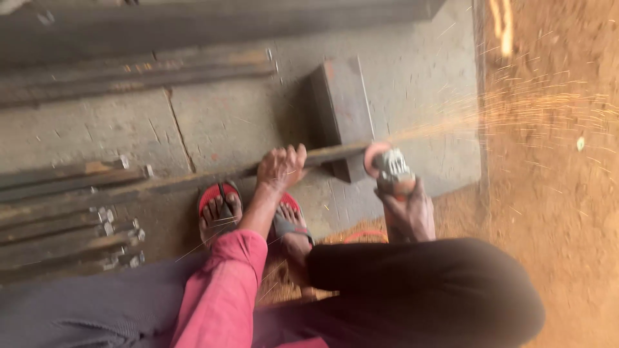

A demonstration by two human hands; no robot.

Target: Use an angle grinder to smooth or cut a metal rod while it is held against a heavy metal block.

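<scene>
Grinder (390,169) seemingly cutting bar (193,182).

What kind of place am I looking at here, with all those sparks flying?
Most likely an open-air metal workshop. The right hand runs an angle grinder that throws sparks over bare earth, the left hand steadies a long steel bar on a metal block, and more steel bars lie stacked on the concrete floor.
</scene>
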